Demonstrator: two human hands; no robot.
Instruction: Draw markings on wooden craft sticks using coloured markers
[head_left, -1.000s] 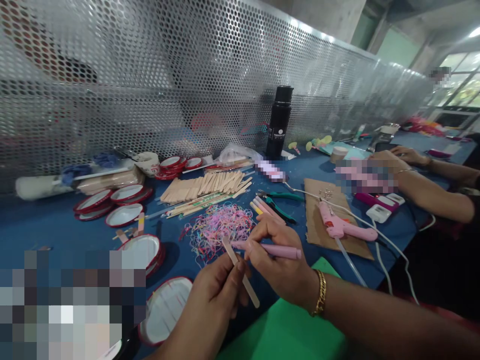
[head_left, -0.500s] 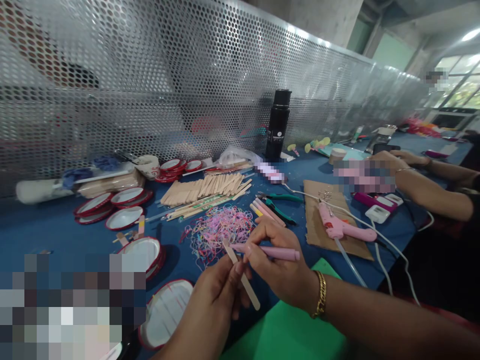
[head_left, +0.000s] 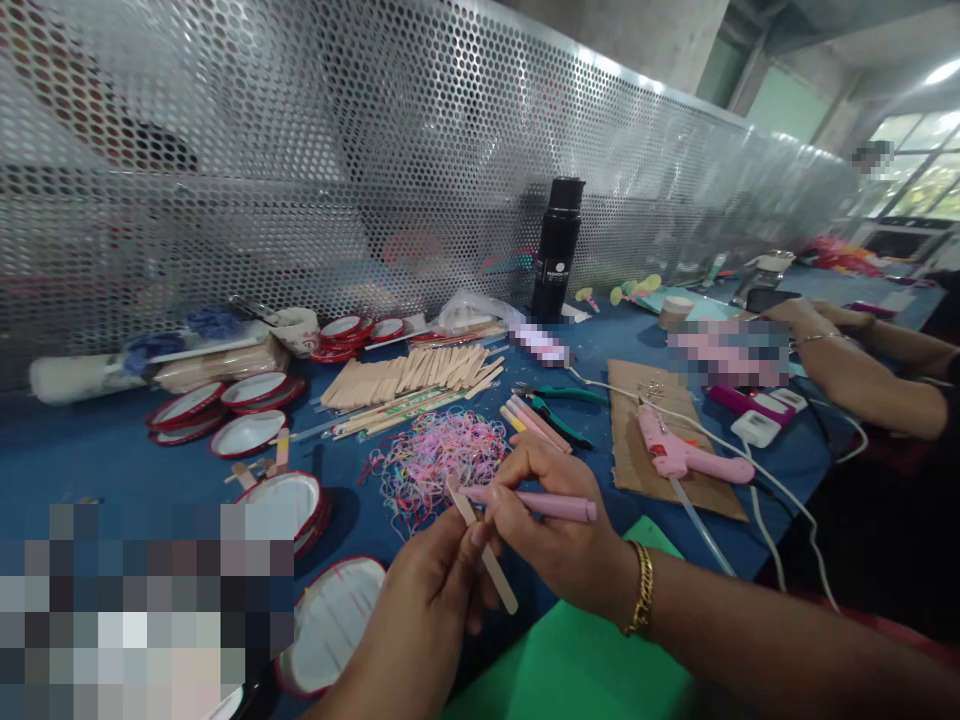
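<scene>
My left hand [head_left: 439, 585] pinches a flat wooden stick [head_left: 499, 580] around its middle, the stick slanting down to the right. In my right hand [head_left: 555, 520] is a pink marker [head_left: 559, 505], its tip touching or almost touching the upper end of the stick, which looks pinkish. Just behind both hands lies a tangled heap of colourful rubber bands or strings [head_left: 442, 455]. More markers [head_left: 536, 422] rest beside that heap. A pile of wooden sticks [head_left: 412, 375] lies farther back.
Red-rimmed white lids [head_left: 337, 620] are at the left. A green sheet [head_left: 600, 660] lies under my right forearm. Pliers [head_left: 559, 410], a black bottle [head_left: 559, 250] and a pink glue gun [head_left: 686, 455] on cardboard [head_left: 626, 440] stand farther off. Another person's arms [head_left: 870, 370] reach in at right.
My hands and the marker have barely moved; a little more pink shows at the stick's upper end. The other person's hands at the right have shifted slightly.
</scene>
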